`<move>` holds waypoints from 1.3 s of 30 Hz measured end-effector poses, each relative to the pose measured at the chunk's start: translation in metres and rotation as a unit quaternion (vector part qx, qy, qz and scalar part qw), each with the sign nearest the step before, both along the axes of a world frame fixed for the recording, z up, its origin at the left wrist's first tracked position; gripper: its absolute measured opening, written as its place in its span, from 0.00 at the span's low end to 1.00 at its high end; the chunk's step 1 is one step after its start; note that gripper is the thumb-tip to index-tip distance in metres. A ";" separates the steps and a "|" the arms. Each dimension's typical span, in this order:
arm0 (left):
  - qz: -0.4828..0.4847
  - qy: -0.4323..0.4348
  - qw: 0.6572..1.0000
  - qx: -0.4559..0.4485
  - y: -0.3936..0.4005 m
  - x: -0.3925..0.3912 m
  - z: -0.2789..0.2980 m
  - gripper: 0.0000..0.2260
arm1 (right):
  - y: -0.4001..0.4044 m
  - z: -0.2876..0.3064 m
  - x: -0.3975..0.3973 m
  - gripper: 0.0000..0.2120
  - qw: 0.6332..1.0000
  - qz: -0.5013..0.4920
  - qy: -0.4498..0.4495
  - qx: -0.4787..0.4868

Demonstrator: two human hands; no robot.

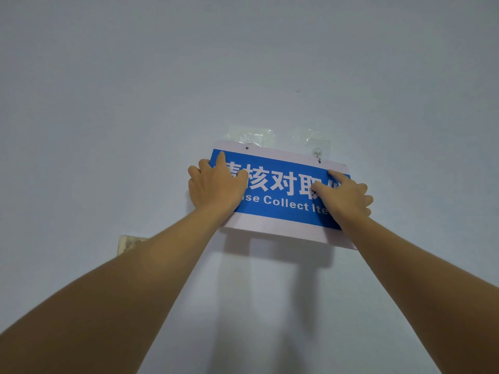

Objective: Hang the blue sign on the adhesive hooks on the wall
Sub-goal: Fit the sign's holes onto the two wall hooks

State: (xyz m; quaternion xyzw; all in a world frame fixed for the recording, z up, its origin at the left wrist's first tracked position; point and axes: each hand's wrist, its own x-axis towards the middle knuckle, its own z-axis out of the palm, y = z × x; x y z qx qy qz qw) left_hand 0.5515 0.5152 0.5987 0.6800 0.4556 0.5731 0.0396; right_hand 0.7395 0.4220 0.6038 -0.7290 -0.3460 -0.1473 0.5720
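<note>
The blue sign (280, 190), white-bordered with white lettering, lies against the wall, tilted down to the right. My left hand (216, 184) grips its left edge with the fingers spread over the face. My right hand (347, 197) holds its right side, thumb and forefinger pressing on the front. The right clear adhesive hook (317, 153) pokes through the sign's right hole. The left adhesive hook (252, 138) sits just above the sign's left hole (247, 148), which shows as an empty dark dot.
A pale plain wall (243, 63) fills the view. A beige torn patch or plate (129, 242) sticks to the wall low on the left, partly behind my left forearm. Shadows of my arms fall below the sign.
</note>
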 end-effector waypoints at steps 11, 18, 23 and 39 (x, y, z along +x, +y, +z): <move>-0.017 -0.028 0.999 -0.022 0.007 -0.005 -0.010 0.28 | -0.003 0.000 -0.006 0.29 1.000 -0.006 -0.027 -0.007; -0.032 0.005 0.999 -0.031 -0.002 0.003 -0.009 0.29 | -0.011 0.001 0.001 0.29 1.000 -0.011 -0.020 -0.021; -0.035 0.007 0.998 -0.043 0.001 0.009 -0.020 0.30 | -0.015 0.003 0.004 0.30 0.999 -0.009 -0.028 -0.036; -0.033 0.045 0.996 -0.076 0.005 0.005 -0.034 0.36 | -0.012 -0.019 0.001 0.33 0.995 0.005 -0.051 -0.086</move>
